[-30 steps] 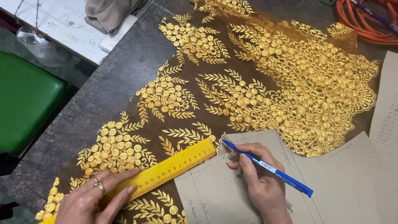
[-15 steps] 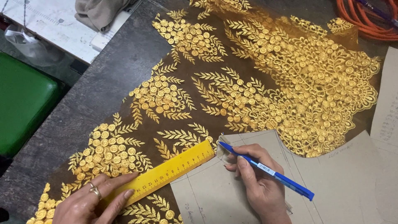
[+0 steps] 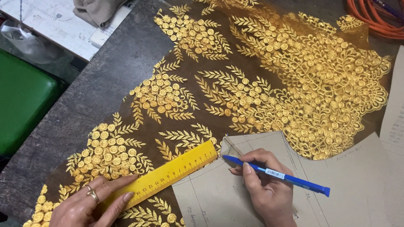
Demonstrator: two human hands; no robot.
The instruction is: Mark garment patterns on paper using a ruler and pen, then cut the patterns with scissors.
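partly cropped, left hand [image 3: 90, 206] fingers press the yellow ruler [image 3: 168, 174]; right hand [image 3: 263, 185] fingers pinch the blue pen [image 3: 275, 174].

A sheer brown fabric with gold floral embroidery [image 3: 252, 88] lies spread across the dark grey stone-like table [image 3: 97, 105], reaching from its far edge toward the near left corner. On the fabric's near right part lies a brown cardboard pattern piece [image 3: 349, 185]. A yellow flat ruler [image 3: 168, 174] lies slanted on the fabric, its right end touching the pattern's left corner. The left hand [image 3: 90, 206] presses on the ruler's left end. The right hand [image 3: 265, 189] rests on the pattern, holding a blue ballpoint pen [image 3: 275, 174] whose tip lies just right of the ruler's end. A green padded seat [image 3: 21, 101] stands left of the table; coiled orange cable [image 3: 370, 19] lies at the far right.
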